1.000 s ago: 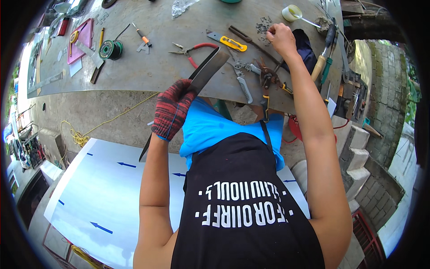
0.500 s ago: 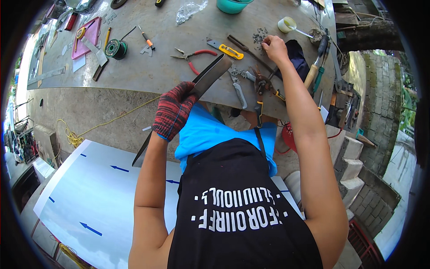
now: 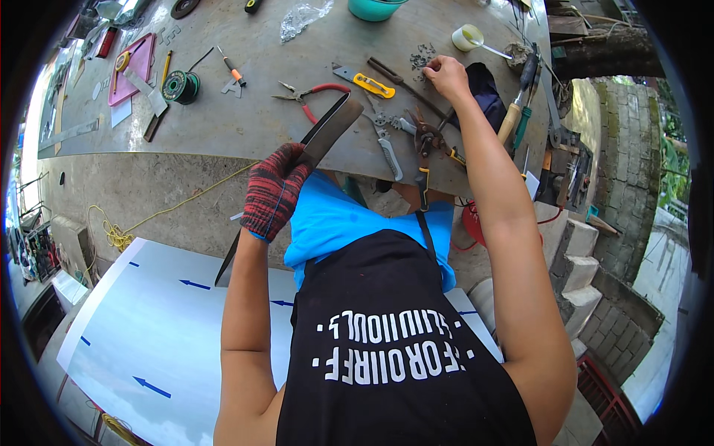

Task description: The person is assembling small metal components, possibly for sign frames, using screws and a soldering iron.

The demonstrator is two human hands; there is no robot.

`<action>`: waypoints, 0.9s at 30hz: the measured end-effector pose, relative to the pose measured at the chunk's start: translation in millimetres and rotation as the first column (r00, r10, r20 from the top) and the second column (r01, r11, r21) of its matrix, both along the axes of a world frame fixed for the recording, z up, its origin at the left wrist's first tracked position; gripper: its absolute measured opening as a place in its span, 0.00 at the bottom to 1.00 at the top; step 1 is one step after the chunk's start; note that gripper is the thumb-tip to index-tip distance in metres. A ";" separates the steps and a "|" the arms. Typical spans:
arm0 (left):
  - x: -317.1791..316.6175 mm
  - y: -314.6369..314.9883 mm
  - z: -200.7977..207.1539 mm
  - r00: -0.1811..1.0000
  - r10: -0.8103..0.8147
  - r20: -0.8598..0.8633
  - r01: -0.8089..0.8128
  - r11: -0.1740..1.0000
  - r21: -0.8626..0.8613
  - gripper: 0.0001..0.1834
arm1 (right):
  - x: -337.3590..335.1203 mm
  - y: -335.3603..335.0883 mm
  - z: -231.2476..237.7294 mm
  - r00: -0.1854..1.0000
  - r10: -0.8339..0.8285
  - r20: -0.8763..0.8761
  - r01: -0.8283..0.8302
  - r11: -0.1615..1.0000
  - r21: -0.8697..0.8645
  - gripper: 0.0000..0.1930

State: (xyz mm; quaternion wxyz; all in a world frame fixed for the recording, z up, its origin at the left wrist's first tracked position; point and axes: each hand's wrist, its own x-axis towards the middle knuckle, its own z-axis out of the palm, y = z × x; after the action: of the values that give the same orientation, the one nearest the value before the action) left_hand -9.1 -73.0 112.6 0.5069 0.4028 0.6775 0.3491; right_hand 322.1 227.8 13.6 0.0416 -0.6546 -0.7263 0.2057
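Two lines of white lettering are showing upside down on the black shirt, and the pale sheet, spreading out on both sides of the person, is bearing four blue arrows and two short blue dashes. The table's near edge is running across in front of the blue shorts, with one handle of the snips jutting over it; a broad stretch of grey top is showing between the spool and the pliers. The left hand, in a red-and-black glove, is gripping one dark strip — the fingers are closing around its lower part, while its upper end is leaning out over the table near the pliers. The right hand, bare, is reaching to the small bits on the table; its fingertips are drawing together beside them, though whether they are pinching one cannot be told. Of the rest, one yellow cutter, one cup holding a white stick, one teal bowl and one pink tray are resting on the table — the bits are lying too small and close to count.
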 end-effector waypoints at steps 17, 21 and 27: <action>19.5 15.3 42.6 0.957 -0.257 -0.132 0.257 0.966 -0.015 0.21 | -83.1 -186.5 171.0 0.598 0.766 -0.235 -0.640 0.633 0.435 0.08; 31.4 19.6 47.9 0.944 -0.305 -0.123 0.308 0.951 0.007 0.21 | -78.0 -202.1 168.6 0.598 0.794 -0.108 -0.706 0.585 0.398 0.10; 41.7 15.4 53.9 0.923 -0.373 -0.092 0.376 0.927 0.014 0.23 | -64.1 -213.5 180.2 0.602 0.799 0.004 -0.734 0.550 0.399 0.11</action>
State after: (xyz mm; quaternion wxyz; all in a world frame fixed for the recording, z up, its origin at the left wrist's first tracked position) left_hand 32.6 -57.6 166.6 0.5279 0.5474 0.6041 0.2383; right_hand 258.0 14.3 193.8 0.1309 -0.2298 -0.9564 0.1236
